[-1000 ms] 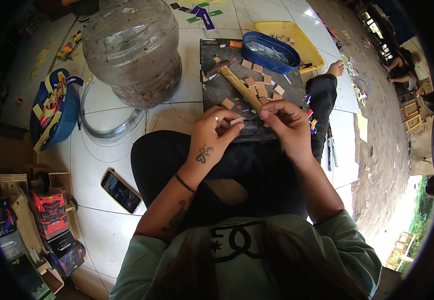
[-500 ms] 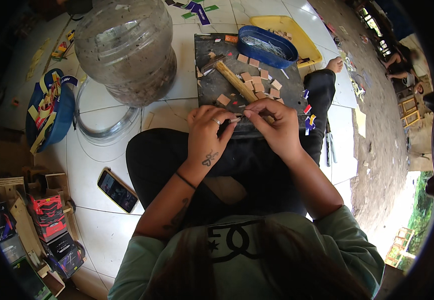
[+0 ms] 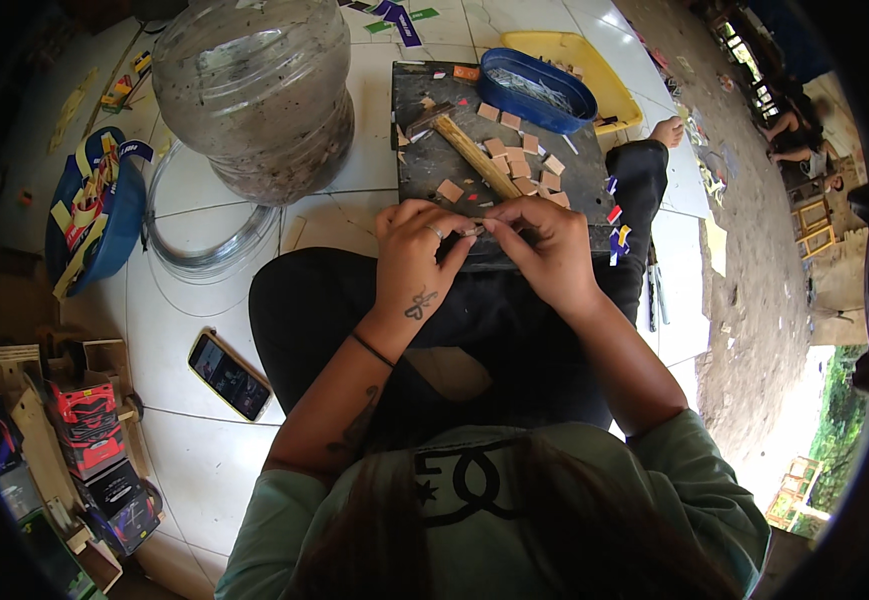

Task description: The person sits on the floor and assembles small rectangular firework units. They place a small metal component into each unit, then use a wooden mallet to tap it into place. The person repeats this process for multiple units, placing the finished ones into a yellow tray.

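The fingers of my left hand [image 3: 412, 248] are pinching a small flat piece [image 3: 475, 230] between thumb and forefinger. The fingertips of my right hand [image 3: 554, 255] meet it from the other side — I can't tell whether they grip it too. The piece sits right at my fingertips, above the near part of a dark board [image 3: 416, 170].

Just ahead of my fingers a hammer [image 3: 479, 157] lies slantwise on the board, its wooden handle running back toward my right fingers and its head farther off. Tan square tiles [image 3: 550, 181] are scattered beyond my right fingers, beside the handle; a lone tan tile [image 3: 449, 190] lies just ahead of my left ones. Small coloured scraps [image 3: 618, 240] lie to the right of my right fingers.

Farther ahead and to the right is a blue oval tub [image 3: 554, 122] of thin metal-looking pins [image 3: 527, 88], with a yellow tray [image 3: 622, 88] just behind it. Well ahead and to the left of my fingers stands a big clear plastic jug [image 3: 254, 90], with a coil of wire [image 3: 204, 262] near its base. Farther left is a blue basin [image 3: 122, 245] of paper strips [image 3: 84, 220] — and back toward me, a phone [image 3: 228, 375] on the tiled floor [image 3: 189, 455].
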The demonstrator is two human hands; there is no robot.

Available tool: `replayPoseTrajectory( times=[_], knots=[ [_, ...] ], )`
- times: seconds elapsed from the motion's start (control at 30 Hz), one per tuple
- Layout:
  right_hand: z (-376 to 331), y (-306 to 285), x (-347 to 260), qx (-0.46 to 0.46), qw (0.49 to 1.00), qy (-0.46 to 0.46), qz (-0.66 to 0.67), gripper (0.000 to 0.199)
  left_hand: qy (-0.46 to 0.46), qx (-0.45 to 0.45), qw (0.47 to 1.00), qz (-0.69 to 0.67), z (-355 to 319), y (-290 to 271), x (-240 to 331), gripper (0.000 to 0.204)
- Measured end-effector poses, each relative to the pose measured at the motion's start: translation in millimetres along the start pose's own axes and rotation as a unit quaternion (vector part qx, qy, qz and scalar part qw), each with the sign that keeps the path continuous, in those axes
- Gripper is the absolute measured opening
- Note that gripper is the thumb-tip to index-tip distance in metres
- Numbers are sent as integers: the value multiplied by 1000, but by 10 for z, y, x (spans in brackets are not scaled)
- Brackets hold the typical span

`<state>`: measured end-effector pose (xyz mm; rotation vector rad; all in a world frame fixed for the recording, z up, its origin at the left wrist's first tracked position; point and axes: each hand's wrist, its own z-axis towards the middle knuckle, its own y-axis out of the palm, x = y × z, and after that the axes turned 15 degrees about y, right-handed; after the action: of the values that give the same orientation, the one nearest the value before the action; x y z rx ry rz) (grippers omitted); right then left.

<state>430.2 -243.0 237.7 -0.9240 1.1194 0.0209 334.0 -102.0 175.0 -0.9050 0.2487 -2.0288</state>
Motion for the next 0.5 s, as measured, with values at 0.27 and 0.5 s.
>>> replayPoseTrajectory(
  times=[0.27, 0.5],
  knots=[
    [21, 18, -4, -1, 1000, 3, 14, 7, 5, 3, 1000, -2, 7, -12, 3, 10],
    [14, 5, -25, -4, 1000, -7, 3, 7, 6, 6, 1000, -4, -3, -3, -7, 10]
  ],
)
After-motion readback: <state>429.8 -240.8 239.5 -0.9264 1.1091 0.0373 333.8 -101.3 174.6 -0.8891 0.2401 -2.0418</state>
